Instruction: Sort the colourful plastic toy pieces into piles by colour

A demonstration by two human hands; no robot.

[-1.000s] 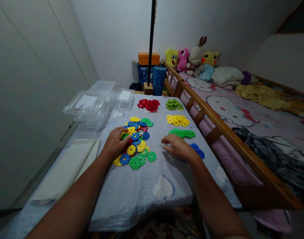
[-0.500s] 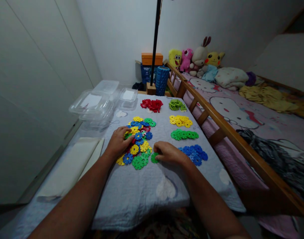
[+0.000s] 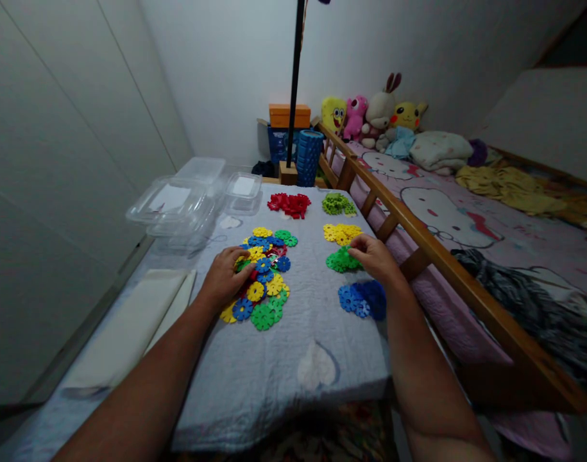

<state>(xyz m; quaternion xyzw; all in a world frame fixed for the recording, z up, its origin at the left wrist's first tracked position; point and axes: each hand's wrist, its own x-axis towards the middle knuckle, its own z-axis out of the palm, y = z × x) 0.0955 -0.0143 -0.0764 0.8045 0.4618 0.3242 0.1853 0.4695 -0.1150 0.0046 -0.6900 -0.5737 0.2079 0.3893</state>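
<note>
My left hand (image 3: 226, 274) rests on the left side of a mixed pile of flower-shaped plastic discs (image 3: 262, 316) in yellow, blue, green and red. Its fingers and thumb are apart over the discs, with the tips partly hidden among them. Over on the right, my right hand (image 3: 377, 258) has its fingertips pinched at the row of green discs (image 3: 340, 259), on a green disc that mostly blends into the row. Yellow discs (image 3: 340, 232) lie just behind that row. Blue discs (image 3: 353, 299) lie in front, partly under my right wrist.
Red pieces (image 3: 289, 204) and light green pieces (image 3: 339, 203) form piles at the far end. Clear plastic boxes (image 3: 170, 200) stand at the back left, beyond a folded cream cloth (image 3: 124, 327). A wooden bed rail (image 3: 394, 210) borders the table's right side.
My right hand has gone from beside the mixed pile to the green row at the right, carrying a green disc. My left hand stays on the mixed pile. The view has shifted slightly.
</note>
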